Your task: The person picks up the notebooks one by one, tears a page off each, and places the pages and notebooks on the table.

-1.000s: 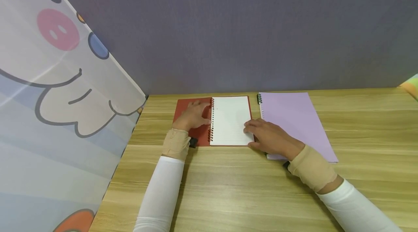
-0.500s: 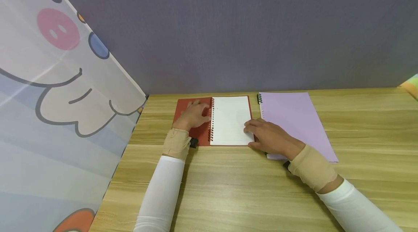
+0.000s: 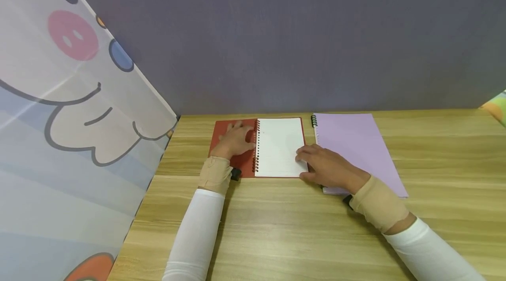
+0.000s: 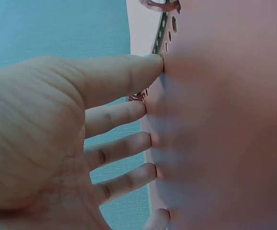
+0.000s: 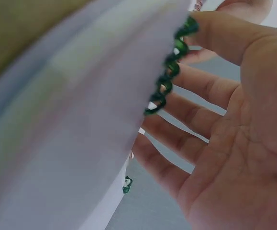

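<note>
A spiral notebook (image 3: 280, 145) lies spread flat, its red cover (image 3: 245, 167) on the left and a white lined page on the right. My left hand (image 3: 234, 140) rests on the cover, thumb beside the red coil. In the left wrist view the fingertips (image 4: 145, 140) touch the cover with the fingers spread. My right hand (image 3: 326, 167) rests at the lower right edge of the page, fingers slightly bent over it. Its wrist lies over a purple notebook (image 3: 356, 140). The right wrist view shows that notebook's green coil (image 5: 169, 76) by the fingers.
The wooden table (image 3: 276, 228) runs up to a grey partition (image 3: 284, 39) behind both notebooks. A cartoon-printed curtain (image 3: 99, 118) hangs along the left side. A colourful patch (image 3: 496, 107) shows at the far right edge.
</note>
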`<state>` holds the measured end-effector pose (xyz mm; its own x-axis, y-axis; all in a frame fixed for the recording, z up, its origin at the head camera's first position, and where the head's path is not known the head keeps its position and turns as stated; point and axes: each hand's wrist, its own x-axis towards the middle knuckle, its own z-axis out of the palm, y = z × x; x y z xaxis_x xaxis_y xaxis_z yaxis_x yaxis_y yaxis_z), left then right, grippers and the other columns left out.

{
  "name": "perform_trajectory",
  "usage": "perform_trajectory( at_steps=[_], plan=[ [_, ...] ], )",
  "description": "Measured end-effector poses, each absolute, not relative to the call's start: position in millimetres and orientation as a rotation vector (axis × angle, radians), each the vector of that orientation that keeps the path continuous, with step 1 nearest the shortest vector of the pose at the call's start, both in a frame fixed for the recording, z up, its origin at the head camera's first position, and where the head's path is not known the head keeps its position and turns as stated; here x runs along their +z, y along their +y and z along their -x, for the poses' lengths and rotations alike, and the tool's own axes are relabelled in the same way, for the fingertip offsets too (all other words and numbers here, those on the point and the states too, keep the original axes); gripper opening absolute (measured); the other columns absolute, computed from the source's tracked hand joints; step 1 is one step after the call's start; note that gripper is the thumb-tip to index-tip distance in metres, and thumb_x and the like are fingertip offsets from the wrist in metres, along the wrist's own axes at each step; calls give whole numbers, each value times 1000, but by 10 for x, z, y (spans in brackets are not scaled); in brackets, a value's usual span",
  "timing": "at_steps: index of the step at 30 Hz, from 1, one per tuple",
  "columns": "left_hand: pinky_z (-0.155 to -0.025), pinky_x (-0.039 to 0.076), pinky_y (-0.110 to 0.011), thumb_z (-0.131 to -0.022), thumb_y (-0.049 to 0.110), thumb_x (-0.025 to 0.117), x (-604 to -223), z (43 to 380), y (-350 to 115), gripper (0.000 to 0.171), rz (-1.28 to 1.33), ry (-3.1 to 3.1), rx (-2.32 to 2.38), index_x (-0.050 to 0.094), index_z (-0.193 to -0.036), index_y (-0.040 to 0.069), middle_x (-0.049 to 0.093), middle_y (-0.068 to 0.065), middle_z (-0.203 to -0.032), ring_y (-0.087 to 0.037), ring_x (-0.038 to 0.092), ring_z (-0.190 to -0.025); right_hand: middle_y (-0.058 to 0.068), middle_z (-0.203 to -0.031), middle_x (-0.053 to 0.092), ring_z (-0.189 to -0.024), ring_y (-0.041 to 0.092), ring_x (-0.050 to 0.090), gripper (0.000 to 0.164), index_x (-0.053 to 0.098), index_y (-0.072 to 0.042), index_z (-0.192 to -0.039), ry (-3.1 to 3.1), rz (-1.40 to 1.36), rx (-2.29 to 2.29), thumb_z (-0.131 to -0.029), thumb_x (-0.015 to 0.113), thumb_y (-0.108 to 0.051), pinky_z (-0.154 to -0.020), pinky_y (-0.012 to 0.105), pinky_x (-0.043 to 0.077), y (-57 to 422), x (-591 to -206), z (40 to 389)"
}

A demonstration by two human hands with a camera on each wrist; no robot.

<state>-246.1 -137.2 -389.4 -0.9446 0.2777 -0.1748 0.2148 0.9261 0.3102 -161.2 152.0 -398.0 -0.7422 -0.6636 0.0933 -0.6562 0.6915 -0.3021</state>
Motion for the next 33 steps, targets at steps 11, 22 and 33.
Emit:
perform_trajectory(
  at_steps=[11, 22, 33],
  plan=[
    [-88, 18, -69, -83, 41, 61, -3848, 2467, -1353, 63, -368, 2862, 419, 37, -140, 26, 16, -3, -149, -32, 10, -135, -6, -113, 50, -96, 15, 48, 39, 56, -16, -117, 2872, 990, -622, -85, 60, -39, -76, 32, 39, 1541, -3635, 1760],
    [-87, 20, -69, -82, 42, 63, -3840, 2424, -1381, 65, -351, 2869, 422, 38, -139, 26, 16, -3, -149, -33, 12, -134, 16, -140, 32, -130, 34, 26, 66, 35, -3, -136, 2703, 620, -677, -85, 61, -36, -98, 44, 26, 1503, -3583, 2494],
    [-85, 25, -67, -81, 42, 64, -3815, 2394, -1361, 62, -365, 2885, 436, 42, -137, 26, 21, -1, -146, -31, 21, -128, 19, -135, 34, -127, 34, 26, 70, 37, 2, -133, 2794, 536, -682, -81, 65, -36, -98, 41, 26, 1451, -3797, 2759]
  ],
)
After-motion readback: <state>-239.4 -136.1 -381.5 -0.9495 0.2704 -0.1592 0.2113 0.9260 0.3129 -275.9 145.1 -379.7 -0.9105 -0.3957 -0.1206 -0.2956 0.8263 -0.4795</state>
